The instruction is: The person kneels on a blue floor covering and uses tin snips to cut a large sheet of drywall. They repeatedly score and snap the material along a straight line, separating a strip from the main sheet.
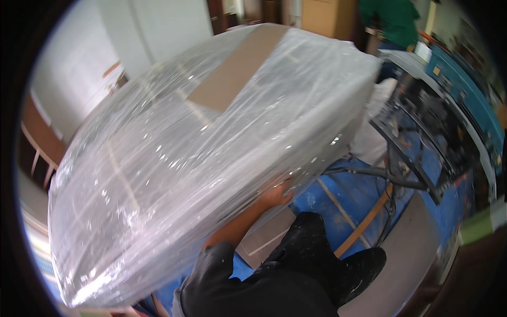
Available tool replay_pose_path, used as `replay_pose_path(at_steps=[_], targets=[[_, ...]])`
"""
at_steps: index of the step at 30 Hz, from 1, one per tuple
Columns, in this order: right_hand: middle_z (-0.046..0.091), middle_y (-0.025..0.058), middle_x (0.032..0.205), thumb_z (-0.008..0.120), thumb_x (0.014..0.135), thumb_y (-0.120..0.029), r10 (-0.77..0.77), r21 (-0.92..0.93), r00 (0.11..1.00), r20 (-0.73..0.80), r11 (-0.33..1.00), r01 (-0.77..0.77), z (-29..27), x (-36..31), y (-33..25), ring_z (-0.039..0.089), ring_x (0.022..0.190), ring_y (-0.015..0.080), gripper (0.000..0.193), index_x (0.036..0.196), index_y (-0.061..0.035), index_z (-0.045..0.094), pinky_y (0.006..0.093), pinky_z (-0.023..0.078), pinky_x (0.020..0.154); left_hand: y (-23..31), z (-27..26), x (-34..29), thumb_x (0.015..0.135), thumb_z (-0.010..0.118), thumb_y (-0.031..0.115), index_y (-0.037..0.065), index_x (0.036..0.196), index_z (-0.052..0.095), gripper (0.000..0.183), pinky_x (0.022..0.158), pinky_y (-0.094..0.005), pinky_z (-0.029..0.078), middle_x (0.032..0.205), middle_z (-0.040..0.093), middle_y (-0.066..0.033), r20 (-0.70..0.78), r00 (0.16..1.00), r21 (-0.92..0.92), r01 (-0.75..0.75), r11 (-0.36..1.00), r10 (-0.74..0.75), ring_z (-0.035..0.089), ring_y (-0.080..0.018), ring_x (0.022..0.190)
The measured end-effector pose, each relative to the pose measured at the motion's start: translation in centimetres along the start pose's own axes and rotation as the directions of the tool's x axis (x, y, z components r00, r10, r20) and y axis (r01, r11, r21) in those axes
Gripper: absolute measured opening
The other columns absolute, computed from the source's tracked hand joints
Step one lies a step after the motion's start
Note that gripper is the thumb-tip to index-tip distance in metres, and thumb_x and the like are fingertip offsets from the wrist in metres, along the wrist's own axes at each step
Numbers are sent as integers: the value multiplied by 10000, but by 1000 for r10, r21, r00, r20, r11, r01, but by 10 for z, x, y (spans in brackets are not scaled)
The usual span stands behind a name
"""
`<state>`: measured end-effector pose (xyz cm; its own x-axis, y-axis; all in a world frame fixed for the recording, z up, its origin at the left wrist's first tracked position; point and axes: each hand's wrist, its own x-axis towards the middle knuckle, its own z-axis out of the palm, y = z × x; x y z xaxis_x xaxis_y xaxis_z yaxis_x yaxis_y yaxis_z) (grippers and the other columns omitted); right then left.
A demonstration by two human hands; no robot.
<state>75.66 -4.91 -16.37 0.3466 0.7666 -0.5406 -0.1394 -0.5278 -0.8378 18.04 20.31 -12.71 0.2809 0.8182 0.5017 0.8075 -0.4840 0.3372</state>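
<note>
A large bulky piece wrapped in clear plastic film [248, 142] takes up the left and middle of the view. A flat brown cardboard strip [240, 68] lies across its top. My left hand [277, 193] is against the wrapped piece's near lower side, its arm reaching up from the lower edge. The fingers are curled and look closed; film glare and blur hide what they hold, if anything. My right hand is not in view.
Blue sheeting [338, 206] covers the floor, with a brown flat panel [266, 238] and a wooden strip [364, 219] on it. A black metal frame with cables [417, 142] stands right, beside a teal panel [467, 95]. A person in green [393, 21] is behind.
</note>
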Motion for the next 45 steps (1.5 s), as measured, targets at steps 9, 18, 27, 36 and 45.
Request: replay_pose_path(at_steps=[9, 18, 27, 36, 45], targets=[[598, 9, 772, 619, 963, -365, 606, 404, 796, 11, 725, -558, 33, -284, 374, 621, 713, 163, 231, 973, -134, 601, 343, 525, 643, 63, 6, 0, 886, 692, 137, -37, 1021, 670, 222, 1014, -452, 458, 1292, 619, -228, -46, 994, -161, -104, 981, 97, 592, -393, 1174], [541, 25, 849, 725, 816, -357, 684, 497, 702, -199, 687, -529, 24, -310, 266, 500, 675, 164, 291, 961, -120, 640, 362, 443, 571, 358, 68, -67, 996, 615, 154, -56, 1295, 565, 369, 1027, -345, 465, 1354, 584, -198, 510, 580, -854, 429, 294, 635, 572, -277, 1257], [567, 7, 767, 713, 844, -359, 690, 511, 679, -250, 690, -514, 22, -307, 212, 540, 616, 152, 248, 906, -138, 621, 338, 515, 563, 455, 126, -159, 944, 659, 376, 4, 1519, 228, 809, 1102, -547, 410, 1371, 470, -259, 668, -610, 476, 790, 386, 427, 469, -382, 1316], [570, 32, 747, 718, 842, -323, 714, 619, 663, -226, 631, -468, 31, -315, 221, 552, 608, 164, 270, 972, -100, 636, 330, 462, 534, 508, 221, -162, 868, 714, 329, -23, 1344, 525, 621, 1066, -401, 413, 1378, 546, -194, 838, -45, -263, 839, 475, 544, 548, -292, 1250], [584, 40, 897, 727, 817, -267, 665, 742, 706, -244, 597, -305, 30, -324, 197, 541, 766, 154, 393, 1135, -68, 610, 312, 445, 652, 432, 300, -300, 897, 612, 481, 33, 1466, 438, 744, 1059, -802, 186, 1567, 401, -174, 796, -487, 594, 743, 309, -360, 399, -448, 1395]])
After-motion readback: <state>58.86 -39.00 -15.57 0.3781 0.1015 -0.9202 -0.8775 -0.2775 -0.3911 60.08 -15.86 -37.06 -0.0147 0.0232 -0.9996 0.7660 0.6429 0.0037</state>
